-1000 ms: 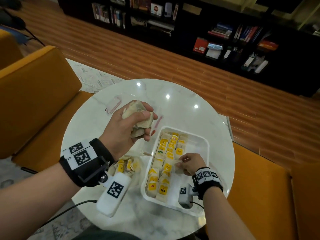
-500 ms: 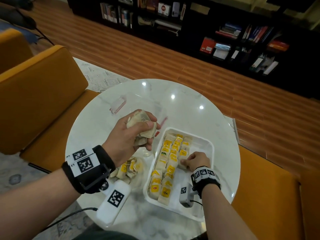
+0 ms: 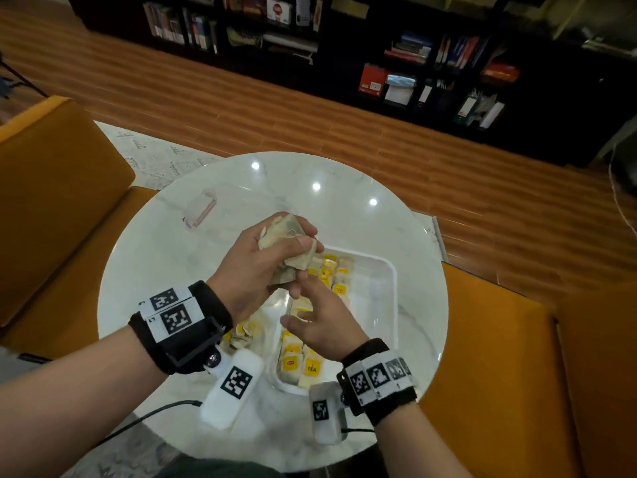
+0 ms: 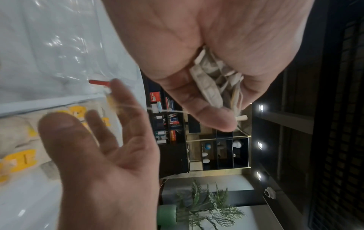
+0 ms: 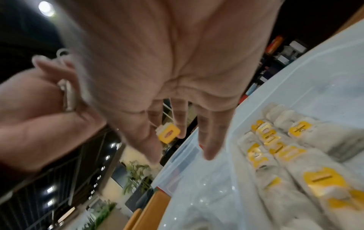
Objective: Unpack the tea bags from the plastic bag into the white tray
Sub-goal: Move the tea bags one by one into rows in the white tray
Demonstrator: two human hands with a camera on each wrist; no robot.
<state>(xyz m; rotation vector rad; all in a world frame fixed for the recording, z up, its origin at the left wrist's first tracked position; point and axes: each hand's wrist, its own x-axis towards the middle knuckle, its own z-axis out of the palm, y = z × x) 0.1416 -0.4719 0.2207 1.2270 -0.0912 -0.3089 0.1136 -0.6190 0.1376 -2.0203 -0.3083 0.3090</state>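
Passing a tea bag from the left-hand bunch to the white tray (image 3: 386,270)

Left hand (image 3: 255,267) above the tray grips tea bags (image 3: 293,243); right hand (image 3: 324,326) reaches up, grip open, and must pinch one.

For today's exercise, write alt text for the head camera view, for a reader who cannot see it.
Above a round marble table, the left hand holds a bunch of tea bags while the open right hand reaches up to it. Below lies a white tray with rows of yellow-tagged tea bags.

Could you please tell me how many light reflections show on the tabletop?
3 reflections in a row on the tabletop's far half: left, middle, right. The left hand and right hand could hide more.
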